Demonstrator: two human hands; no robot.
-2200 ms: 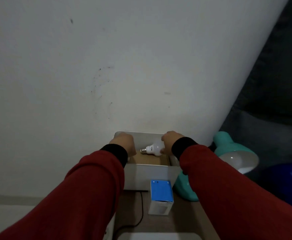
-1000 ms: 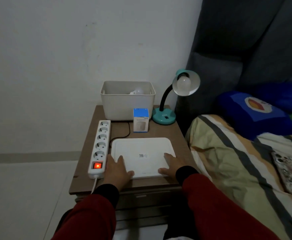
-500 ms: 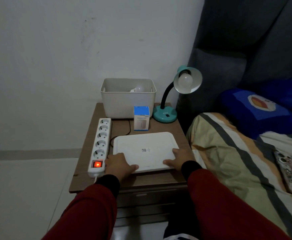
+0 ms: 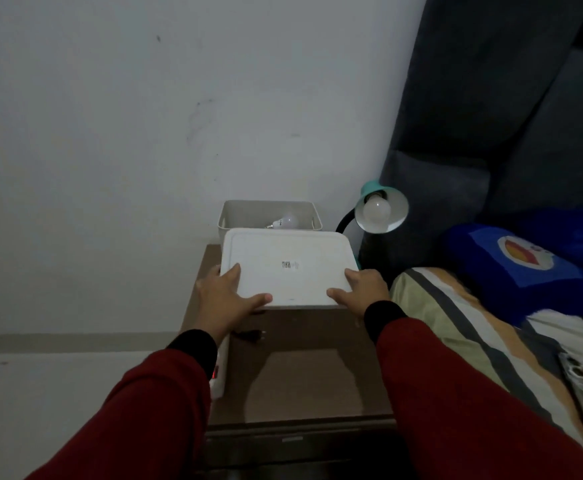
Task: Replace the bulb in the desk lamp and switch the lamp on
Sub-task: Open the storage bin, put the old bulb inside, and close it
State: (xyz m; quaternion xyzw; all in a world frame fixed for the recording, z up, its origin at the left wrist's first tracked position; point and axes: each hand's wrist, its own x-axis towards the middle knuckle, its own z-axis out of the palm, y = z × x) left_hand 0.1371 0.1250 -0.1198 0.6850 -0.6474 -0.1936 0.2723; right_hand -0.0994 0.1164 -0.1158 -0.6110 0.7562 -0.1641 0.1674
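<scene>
A flat white lid is lifted above the bedside table, held at its near corners by my left hand and my right hand. Behind it stands the open white bin with a white bulb lying inside. The teal desk lamp stands to the right of the bin with an unlit white bulb in its shade. The lamp's base and the small blue box are hidden behind the lid.
A white power strip with a red lit switch lies along the left edge of the brown table. A black plug lies on the table. A bed with a striped blanket and blue pillow is on the right.
Both hands gripped the lid that lay flat on the table and raised it toward the bin. Before that, my hands left the bulb in the bin.
</scene>
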